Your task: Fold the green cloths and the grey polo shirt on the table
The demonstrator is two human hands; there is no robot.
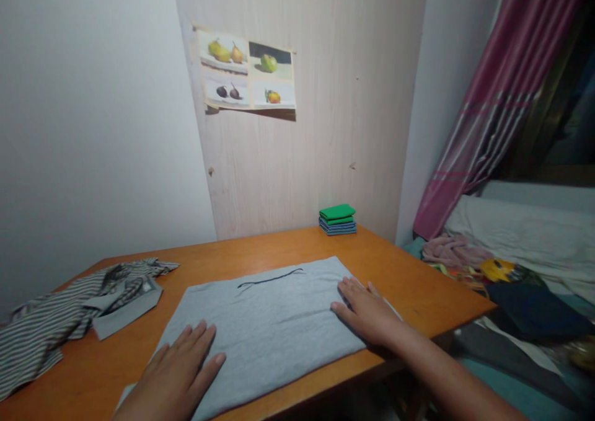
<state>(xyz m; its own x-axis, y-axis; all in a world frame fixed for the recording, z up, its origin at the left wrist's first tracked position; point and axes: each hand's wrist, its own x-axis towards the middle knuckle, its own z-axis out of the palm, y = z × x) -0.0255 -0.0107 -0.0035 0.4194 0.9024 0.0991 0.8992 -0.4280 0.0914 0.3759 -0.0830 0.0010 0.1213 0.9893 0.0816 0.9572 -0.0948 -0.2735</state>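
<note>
A grey garment (264,319), folded into a flat rectangle, lies on the orange wooden table (409,278). My left hand (179,368) rests flat on its near left corner, fingers stretched out and slightly apart. My right hand (365,309) lies flat on the garment's right edge, fingers extended toward the far side. Neither hand holds anything. A thin dark line (269,278) shows on the cloth near its far edge.
A crumpled striped garment (69,312) lies at the table's left. A small stack of folded green and blue cloths (338,219) sits at the back by the wooden wall panel. A bed with heaped clothes (506,278) and a curtain (502,98) are to the right.
</note>
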